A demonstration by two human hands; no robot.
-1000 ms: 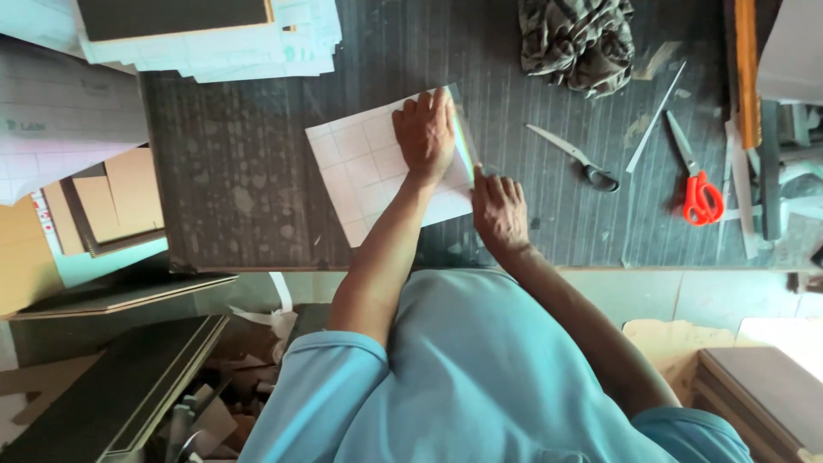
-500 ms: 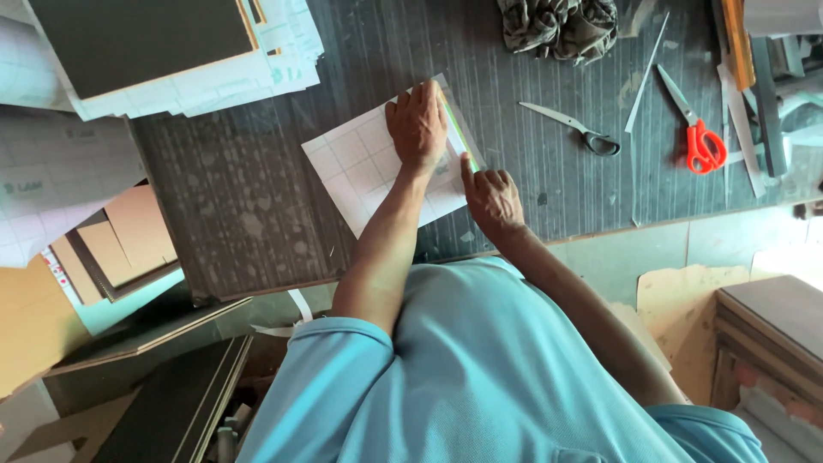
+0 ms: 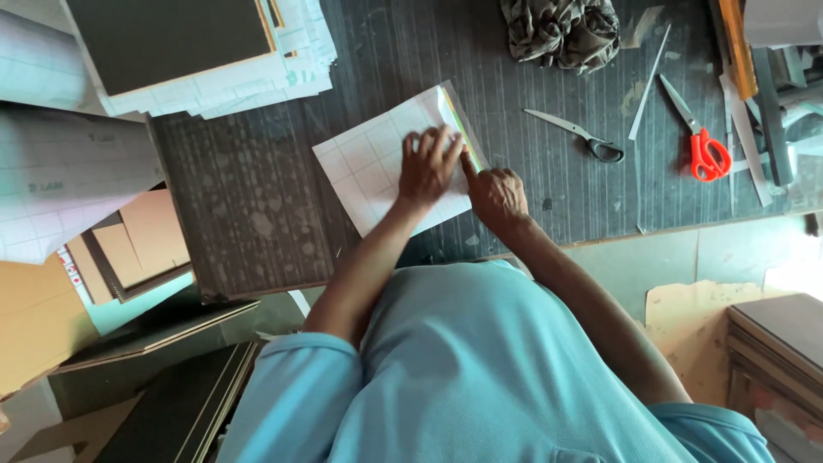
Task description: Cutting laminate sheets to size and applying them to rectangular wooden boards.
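Left hand [image 3: 429, 167] lies flat, palm down and fingers spread, on a white gridded sheet [image 3: 369, 167] near the front edge of the dark surface [image 3: 257, 189]. It presses the sheet and grips nothing. Right hand [image 3: 495, 195] sits just beside it, touching the sheet's right-hand part; its forefinger is stretched out along a narrow greenish strip [image 3: 454, 116] at the sheet's right edge, the other fingers curled in. Whether anything is pinched under that hand cannot be told.

The sheet lies at a slant on the surface, one corner pointing away from the person.

To the right, well apart from the hands: black-handled scissors [image 3: 576, 135], then red-handled scissors [image 3: 699, 137], both lying flat with blades closed or nearly so. A thin pale offcut [image 3: 648, 81] lies between them. A crumpled dark cloth [image 3: 561, 33] rests at the far edge.

Far left: a stack of sheets topped by a dark board [image 3: 171, 43]. Brown card pieces [image 3: 137, 240] lie below the surface's left end.
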